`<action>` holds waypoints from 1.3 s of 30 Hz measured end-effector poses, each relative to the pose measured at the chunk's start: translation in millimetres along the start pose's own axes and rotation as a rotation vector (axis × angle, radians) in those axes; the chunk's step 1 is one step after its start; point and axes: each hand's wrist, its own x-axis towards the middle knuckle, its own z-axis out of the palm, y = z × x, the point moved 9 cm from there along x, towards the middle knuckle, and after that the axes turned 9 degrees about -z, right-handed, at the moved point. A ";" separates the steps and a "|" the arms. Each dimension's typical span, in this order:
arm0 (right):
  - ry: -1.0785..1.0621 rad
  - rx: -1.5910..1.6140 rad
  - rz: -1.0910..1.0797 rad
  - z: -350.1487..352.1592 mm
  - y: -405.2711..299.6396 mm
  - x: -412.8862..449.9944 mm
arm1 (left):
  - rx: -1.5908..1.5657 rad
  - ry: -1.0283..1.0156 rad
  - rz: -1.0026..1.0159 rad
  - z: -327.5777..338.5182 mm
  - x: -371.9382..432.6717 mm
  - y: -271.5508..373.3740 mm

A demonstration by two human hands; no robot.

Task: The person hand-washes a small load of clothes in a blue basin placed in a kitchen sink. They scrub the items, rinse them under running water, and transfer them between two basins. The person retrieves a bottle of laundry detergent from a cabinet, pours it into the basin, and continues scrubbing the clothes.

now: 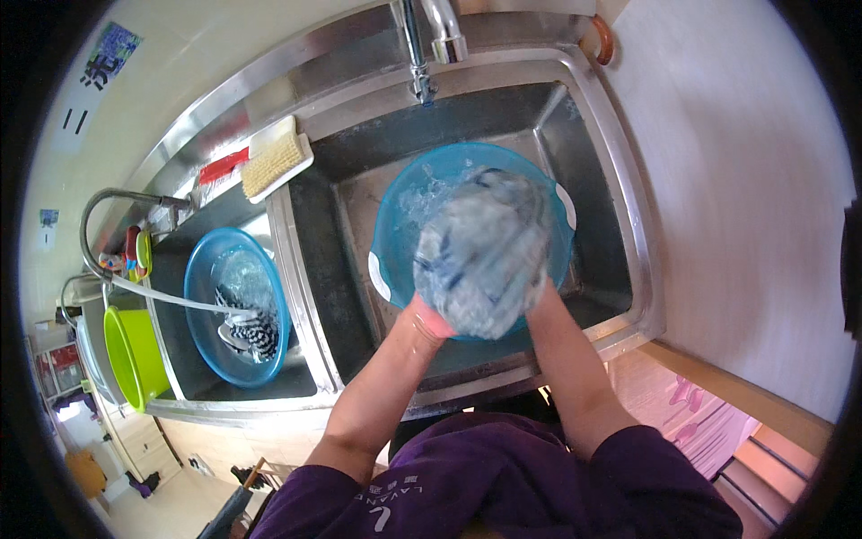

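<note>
A wet, bundled cloth (pixel 481 256), pale grey-blue with dark streaks and blurred, is held up over a round blue plastic basin (pixel 397 202). My left hand (pixel 434 318) grips its lower left side; the fingers are hidden behind the fabric. On the right, my right hand (pixel 544 296) holds the other side, mostly covered by the cloth. Water splashes inside the basin, which has white handles and stands in the right bowl (pixel 323 249) of a stainless steel sink.
A chrome faucet (pixel 448 44) reaches over the back rim. A bristle brush (pixel 273 165) lies on a white dish by the divider. In the left bowl, a hose (pixel 168 296) runs into another blue basin (pixel 192 337) holding black-and-white fabric. A green bucket (pixel 135 357) stands farther left.
</note>
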 end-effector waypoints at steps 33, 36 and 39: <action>-0.370 -0.177 -0.005 48.9 16.1 -7.0 | 2.216 0.364 0.818 90.2 -41.3 43.4; -0.438 -0.630 -0.208 114.5 23.5 -29.9 | 1.945 0.527 0.937 83.5 -95.1 77.2; -0.382 -0.321 -0.023 192.4 61.3 -65.6 | 1.137 0.749 1.117 53.8 -206.5 117.6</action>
